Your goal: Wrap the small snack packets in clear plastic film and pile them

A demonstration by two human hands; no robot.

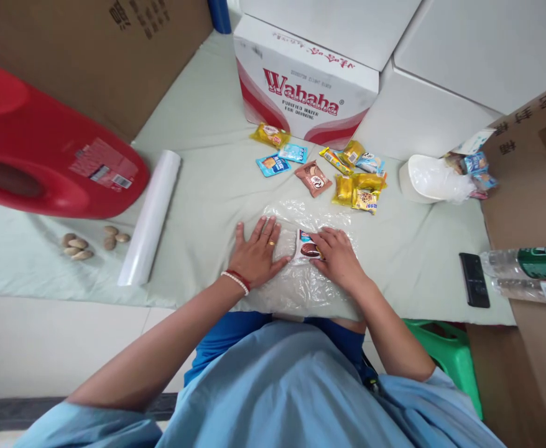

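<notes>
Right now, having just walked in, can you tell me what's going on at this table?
A person in a light blue shirt has both hands down on a sheet of clear plastic. The left hand lies flat on it, while the right hand covers one end of a small snack packet lying on the sheet. More wrapped snacks, including a brown packet, lie beyond the hands, in front of the Wahaha box.

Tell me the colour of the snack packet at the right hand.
The snack packet is mainly white with dark brown print; head view.
</notes>
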